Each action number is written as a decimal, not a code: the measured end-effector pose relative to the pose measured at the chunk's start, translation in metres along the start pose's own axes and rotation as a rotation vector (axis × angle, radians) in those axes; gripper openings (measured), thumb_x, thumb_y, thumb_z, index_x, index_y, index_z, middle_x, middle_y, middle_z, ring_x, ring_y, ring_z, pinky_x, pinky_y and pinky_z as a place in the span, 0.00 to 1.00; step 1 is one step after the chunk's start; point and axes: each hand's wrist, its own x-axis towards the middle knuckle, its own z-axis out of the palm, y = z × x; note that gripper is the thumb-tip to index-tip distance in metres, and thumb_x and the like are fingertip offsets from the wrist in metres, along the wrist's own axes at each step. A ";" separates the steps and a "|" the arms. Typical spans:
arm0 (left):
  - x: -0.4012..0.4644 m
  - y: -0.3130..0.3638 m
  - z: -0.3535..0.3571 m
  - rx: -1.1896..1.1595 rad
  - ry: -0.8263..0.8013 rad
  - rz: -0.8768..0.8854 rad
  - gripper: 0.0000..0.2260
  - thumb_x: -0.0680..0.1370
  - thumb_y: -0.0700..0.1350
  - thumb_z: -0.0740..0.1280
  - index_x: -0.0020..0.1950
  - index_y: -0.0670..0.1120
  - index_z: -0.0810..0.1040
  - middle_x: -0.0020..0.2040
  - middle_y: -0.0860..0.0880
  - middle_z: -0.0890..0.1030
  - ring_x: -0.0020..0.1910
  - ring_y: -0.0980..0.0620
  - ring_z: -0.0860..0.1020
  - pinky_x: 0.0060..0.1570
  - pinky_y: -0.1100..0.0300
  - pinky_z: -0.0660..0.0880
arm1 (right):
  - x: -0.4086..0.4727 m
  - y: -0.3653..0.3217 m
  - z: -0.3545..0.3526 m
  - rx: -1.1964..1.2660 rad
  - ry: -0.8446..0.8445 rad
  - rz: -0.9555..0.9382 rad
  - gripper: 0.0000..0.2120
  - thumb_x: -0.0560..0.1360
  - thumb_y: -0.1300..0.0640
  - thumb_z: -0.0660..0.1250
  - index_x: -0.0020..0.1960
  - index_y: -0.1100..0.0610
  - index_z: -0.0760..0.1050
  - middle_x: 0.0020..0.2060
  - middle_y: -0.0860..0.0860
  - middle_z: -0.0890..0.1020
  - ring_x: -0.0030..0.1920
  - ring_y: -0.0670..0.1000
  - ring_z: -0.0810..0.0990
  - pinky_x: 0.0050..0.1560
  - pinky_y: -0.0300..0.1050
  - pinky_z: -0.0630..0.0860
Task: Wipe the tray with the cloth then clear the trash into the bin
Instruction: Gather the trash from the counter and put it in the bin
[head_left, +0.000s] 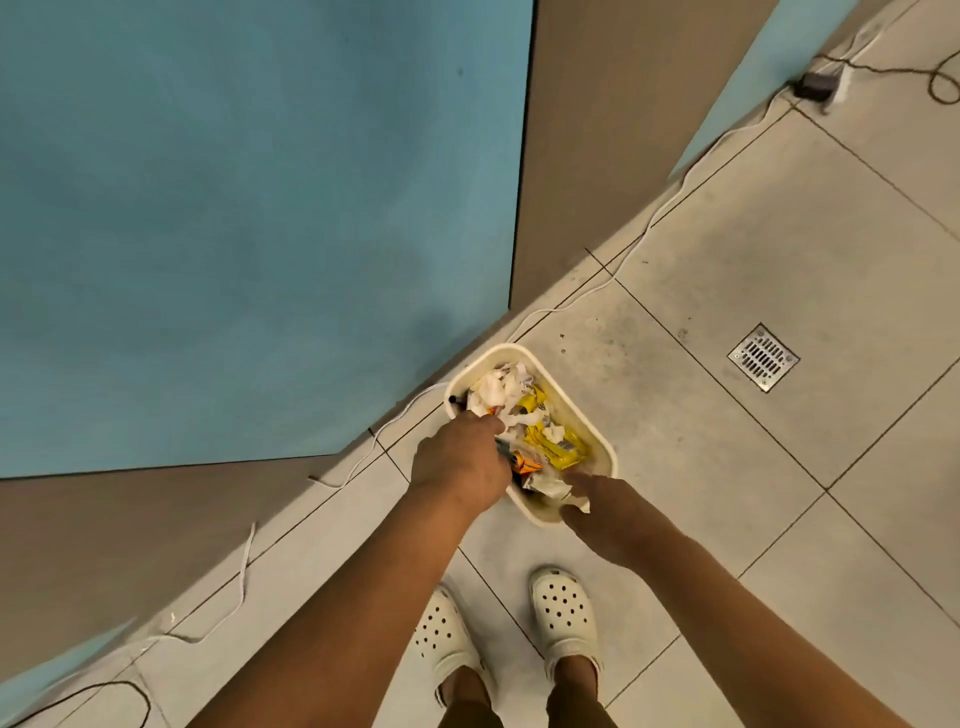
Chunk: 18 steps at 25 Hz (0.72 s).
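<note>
A cream bin (483, 364) stands on the tiled floor by the wall. It holds white tissues (498, 387), a yellow wrapper (550, 441) and an orange scrap (524, 462). My left hand (460, 462) hovers over the bin's left rim, back up, and its fingers point down into the trash where I cannot see them. At the bin's near corner my right hand (605, 512) pinches a crumpled pale wrapper (550, 486) between thumb and fingers. Neither the tray nor the cloth is in view.
A blue and brown wall panel (260, 234) rises just left of the bin. White cables (649, 218) run along the wall's foot. A metal floor drain (762, 357) lies to the right. My feet in white clogs (563, 613) stand just behind the bin.
</note>
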 end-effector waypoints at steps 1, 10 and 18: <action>-0.017 0.002 -0.011 -0.035 0.011 -0.017 0.19 0.77 0.44 0.59 0.68 0.53 0.69 0.67 0.51 0.71 0.64 0.48 0.72 0.58 0.56 0.70 | -0.018 -0.006 -0.009 0.020 0.007 -0.014 0.22 0.78 0.51 0.59 0.71 0.50 0.64 0.68 0.50 0.71 0.66 0.52 0.71 0.66 0.43 0.67; -0.213 0.043 -0.119 -0.467 0.263 -0.048 0.16 0.75 0.45 0.64 0.62 0.55 0.75 0.63 0.51 0.76 0.60 0.48 0.75 0.57 0.58 0.72 | -0.223 -0.126 -0.108 -0.041 0.214 -0.404 0.18 0.75 0.61 0.60 0.65 0.54 0.72 0.63 0.55 0.75 0.62 0.56 0.73 0.59 0.42 0.69; -0.359 0.032 -0.233 -0.590 0.543 0.033 0.15 0.78 0.42 0.63 0.65 0.47 0.74 0.65 0.49 0.75 0.61 0.50 0.75 0.59 0.65 0.67 | -0.344 -0.199 -0.188 -0.108 0.298 -0.584 0.19 0.75 0.59 0.62 0.66 0.54 0.71 0.65 0.52 0.74 0.62 0.53 0.74 0.64 0.44 0.69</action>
